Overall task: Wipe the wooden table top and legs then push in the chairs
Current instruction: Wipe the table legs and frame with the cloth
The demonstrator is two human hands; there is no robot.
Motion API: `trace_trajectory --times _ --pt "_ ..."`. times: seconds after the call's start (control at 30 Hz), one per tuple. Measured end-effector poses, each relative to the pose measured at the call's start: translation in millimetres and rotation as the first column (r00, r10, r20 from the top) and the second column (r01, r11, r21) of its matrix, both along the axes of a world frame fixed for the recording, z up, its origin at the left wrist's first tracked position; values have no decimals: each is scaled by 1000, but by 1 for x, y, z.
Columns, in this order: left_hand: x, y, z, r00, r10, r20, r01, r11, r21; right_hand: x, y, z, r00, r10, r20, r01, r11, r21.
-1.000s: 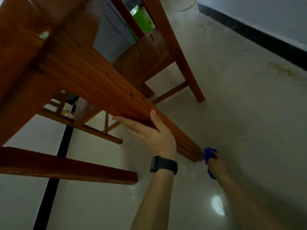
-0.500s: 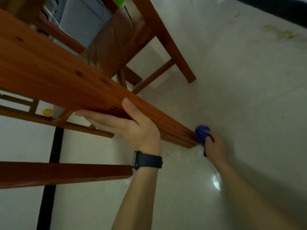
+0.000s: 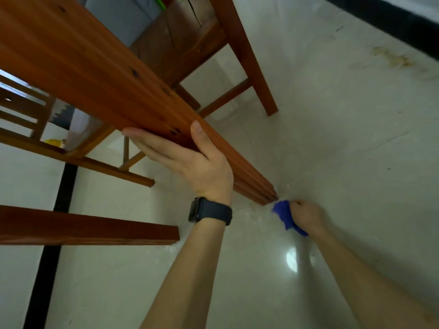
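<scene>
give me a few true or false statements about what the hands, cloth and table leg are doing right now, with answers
1. The right hand holds a blue cloth by the foot of the table leg. True.
2. The left hand is flat on the floor. False: it grips the table leg, thumb on one face and fingers on another.
3. A dark watch is on the left wrist. True.
4. The cloth is red. False: it is blue.
5. The floor is dark carpet. False: it is pale, glossy tile with a light reflected in it.
</scene>
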State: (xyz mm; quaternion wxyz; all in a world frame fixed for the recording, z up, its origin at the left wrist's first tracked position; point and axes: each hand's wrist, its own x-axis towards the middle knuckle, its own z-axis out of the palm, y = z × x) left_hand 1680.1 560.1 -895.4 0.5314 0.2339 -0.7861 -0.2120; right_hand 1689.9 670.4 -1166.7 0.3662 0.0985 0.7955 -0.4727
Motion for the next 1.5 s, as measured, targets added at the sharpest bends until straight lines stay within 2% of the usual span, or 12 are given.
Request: trace_trajectory --times 0.13,0.2,0.4,0.53,0.63,0.8,0.9,0.97,1.07,1.2,1.33,1.5 --pt "16 -4 6 980 -191 65 188 981 40 5 12 5 997 -51 56 53 998 -33" --pt "25 -8 4 955 -285 79 277 956 97 3 15 17 985 -164 48 170 973 -157" --pt "49 -35 -15 891 -449 62 363 789 497 5 13 76 836 -435 -335 324 883 -339" --pt "58 -56 -14 837 -535 113 363 698 617 17 -6 138 575 -445 -687 208 891 -403" --pt "67 -69 -9 804 -581 129 357 644 677 25 -21 180 311 -412 -856 112 911 -398" --pt "72 -77 -3 776 -631 1 440 542 716 17 -46 258 -145 -300 -943 -62 954 -294" --pt "73 -86 -3 738 -670 -80 485 444 754 2 -67 255 -282 -68 -957 -99 994 -42" --pt "74 -93 -3 704 -707 -71 486 406 774 3 -66 217 -262 122 -957 -114 981 156" --pt "79 -104 0 631 -775 -20 462 356 812 17 -40 145 -31 512 -859 -202 838 507" --pt "84 -116 2 618 -783 66 451 422 787 17 -16 145 161 473 -866 -301 860 413" --pt "83 -121 20 646 -764 -7 475 394 787 16 -34 254 18 212 -977 -248 948 201" --pt "79 -111 37 670 -737 -89 498 357 790 6 -60 378 -350 -68 -934 -150 989 -16"
